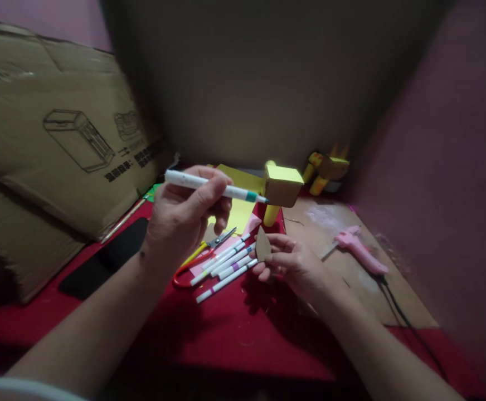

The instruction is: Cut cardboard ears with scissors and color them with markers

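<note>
My left hand (188, 206) pinches a white marker (237, 192) with a green band, its uncapped tip pointing right. That tip appears beside a box-shaped cardboard piece (283, 186) with a yellow top, standing on a yellow tube; whether they touch I cannot tell. Lower right, my right hand (291, 259) holds a small leaf-shaped cardboard piece (262, 246) between thumb and fingers. Just left of it, several white markers (226, 267) lie in a loose bundle on the red cloth. Scissors (188, 267) with red and yellow handles rest beside them.
A pink glue gun (360, 249) with a black cord lies on a brown board (393, 295) at right. Behind it stands a yellow and brown cardboard figure (326, 170). Yellow paper (241, 209) lies at the back, a black flat object (105, 262) at left near a large carton (50, 150).
</note>
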A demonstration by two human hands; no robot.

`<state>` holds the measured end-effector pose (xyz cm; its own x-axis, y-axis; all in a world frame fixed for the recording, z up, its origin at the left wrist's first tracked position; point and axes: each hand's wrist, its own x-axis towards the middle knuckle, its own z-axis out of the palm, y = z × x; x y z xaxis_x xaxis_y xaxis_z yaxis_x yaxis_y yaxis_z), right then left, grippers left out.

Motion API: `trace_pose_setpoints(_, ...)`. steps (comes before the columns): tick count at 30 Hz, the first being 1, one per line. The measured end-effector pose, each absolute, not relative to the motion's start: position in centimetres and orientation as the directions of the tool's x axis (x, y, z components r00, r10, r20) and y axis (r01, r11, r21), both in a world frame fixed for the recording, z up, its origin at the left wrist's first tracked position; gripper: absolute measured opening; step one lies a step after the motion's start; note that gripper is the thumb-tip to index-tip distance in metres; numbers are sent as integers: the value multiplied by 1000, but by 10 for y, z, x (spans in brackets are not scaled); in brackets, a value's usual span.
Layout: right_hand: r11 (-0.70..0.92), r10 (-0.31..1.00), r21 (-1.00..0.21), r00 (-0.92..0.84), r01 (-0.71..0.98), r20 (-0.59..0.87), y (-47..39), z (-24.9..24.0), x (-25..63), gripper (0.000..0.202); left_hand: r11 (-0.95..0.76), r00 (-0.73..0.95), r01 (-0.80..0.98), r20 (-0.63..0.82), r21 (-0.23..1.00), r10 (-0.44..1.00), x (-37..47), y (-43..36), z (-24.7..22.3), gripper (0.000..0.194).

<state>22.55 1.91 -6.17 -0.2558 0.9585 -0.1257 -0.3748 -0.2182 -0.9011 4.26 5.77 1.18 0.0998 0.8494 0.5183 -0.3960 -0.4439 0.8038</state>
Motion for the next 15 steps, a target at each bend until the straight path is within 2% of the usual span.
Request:
trace_pose_setpoints(5, -217, 959, -903, -251, -370, -128, 16, -69, 226, 36, -254, 152, -357, 324, 899, 934, 43, 63, -11, 14)
trace_pose_setpoints(11, -176, 979, -935, -154, -307, -134, 16, -73, 224, 36, -220, 252, -196, 266, 956, 931, 44, 61, -19, 8)
trace_pose_setpoints(15, -174, 980, -937, -143, -302, -136, 17, -74, 224, 33, -209, 283, -166, 250, 964, 926, 43, 61, -25, 6)
